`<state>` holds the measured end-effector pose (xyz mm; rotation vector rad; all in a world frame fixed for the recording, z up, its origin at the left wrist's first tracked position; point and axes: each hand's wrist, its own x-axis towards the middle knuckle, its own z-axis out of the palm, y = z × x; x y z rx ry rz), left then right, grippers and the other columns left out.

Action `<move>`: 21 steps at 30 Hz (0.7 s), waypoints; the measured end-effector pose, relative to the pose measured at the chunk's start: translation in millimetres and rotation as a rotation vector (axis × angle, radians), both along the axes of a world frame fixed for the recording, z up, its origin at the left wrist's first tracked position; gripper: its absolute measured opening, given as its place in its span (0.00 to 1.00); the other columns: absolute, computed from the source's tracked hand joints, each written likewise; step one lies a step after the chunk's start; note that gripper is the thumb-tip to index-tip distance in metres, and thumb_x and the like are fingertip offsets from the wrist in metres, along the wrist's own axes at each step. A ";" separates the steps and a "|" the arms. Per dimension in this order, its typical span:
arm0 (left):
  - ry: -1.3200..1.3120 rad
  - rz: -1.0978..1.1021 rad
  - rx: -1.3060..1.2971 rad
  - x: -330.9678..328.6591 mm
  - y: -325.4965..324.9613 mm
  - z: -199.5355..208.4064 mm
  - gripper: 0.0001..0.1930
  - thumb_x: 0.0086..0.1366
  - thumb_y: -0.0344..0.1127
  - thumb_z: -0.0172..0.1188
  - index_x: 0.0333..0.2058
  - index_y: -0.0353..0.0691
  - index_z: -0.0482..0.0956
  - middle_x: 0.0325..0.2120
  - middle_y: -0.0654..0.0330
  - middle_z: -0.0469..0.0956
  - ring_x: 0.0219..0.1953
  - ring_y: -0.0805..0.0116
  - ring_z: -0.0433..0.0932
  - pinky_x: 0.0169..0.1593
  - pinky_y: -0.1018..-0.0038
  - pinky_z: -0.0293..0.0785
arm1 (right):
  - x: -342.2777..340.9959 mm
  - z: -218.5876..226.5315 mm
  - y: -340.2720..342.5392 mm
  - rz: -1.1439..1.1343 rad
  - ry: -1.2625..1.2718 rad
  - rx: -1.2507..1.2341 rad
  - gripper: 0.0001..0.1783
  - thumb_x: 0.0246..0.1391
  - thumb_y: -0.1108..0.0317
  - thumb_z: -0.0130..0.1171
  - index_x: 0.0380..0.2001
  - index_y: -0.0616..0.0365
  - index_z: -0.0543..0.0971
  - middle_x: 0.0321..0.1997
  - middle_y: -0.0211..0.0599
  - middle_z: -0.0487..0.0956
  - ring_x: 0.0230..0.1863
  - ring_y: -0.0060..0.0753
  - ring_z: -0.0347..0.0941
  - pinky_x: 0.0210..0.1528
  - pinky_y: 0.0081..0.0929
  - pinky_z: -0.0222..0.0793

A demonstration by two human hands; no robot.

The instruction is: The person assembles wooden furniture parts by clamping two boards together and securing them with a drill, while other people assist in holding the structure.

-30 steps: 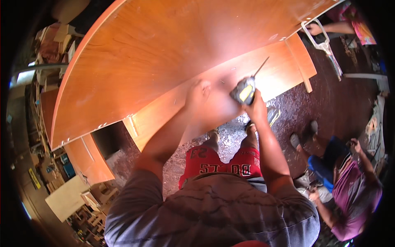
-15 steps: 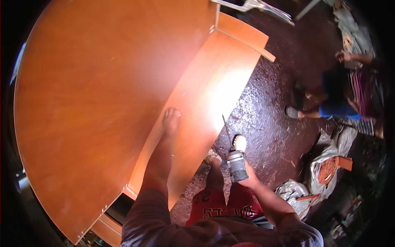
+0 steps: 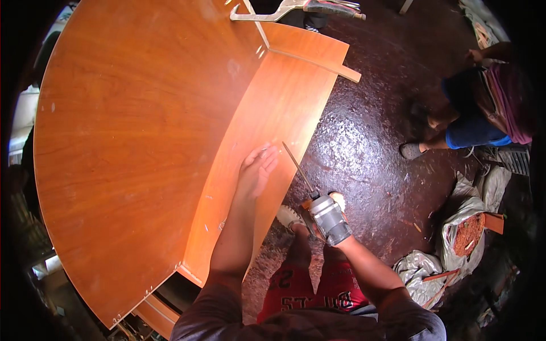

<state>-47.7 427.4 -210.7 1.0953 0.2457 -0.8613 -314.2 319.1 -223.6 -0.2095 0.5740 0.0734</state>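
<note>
A large orange-brown wood-grain panel (image 3: 136,131) with a curved edge fills the left side. Along its right side runs a narrower board (image 3: 227,221) of the same finish, dotted with small pale marks. Over this board is my left hand (image 3: 259,169), palm turned to the right, fingers stretched and slightly apart; I see nothing held in it. My right hand (image 3: 344,241) grips a grey and black power drill (image 3: 330,217), whose body hides most of the fingers. Its long thin bit (image 3: 298,166) points up and left, its tip near my left fingers.
A metal clamp (image 3: 278,11) sits at the panel's top corner, near a short crosspiece (image 3: 307,57). At right, a person (image 3: 478,108) in blue shorts is on the dark floor (image 3: 387,170). Sacks (image 3: 452,233), one holding reddish-brown material, lie at the lower right.
My left hand has turned from back-up on the board to palm sideways, and moved right. The drill has tilted further left, bringing its bit tip nearer that hand. The bright glare has faded.
</note>
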 end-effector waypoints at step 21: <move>0.073 0.022 -0.187 8.8 -81.3 25.6 0.11 0.71 0.40 0.53 0.45 0.39 0.72 0.33 0.63 0.77 0.37 0.70 0.79 0.43 0.76 0.78 | 31.6 31.0 -52.9 0.218 -0.180 -1.605 0.32 0.43 0.70 0.65 0.56 0.58 0.72 0.45 0.36 0.78 0.42 0.37 0.78 0.48 0.28 0.73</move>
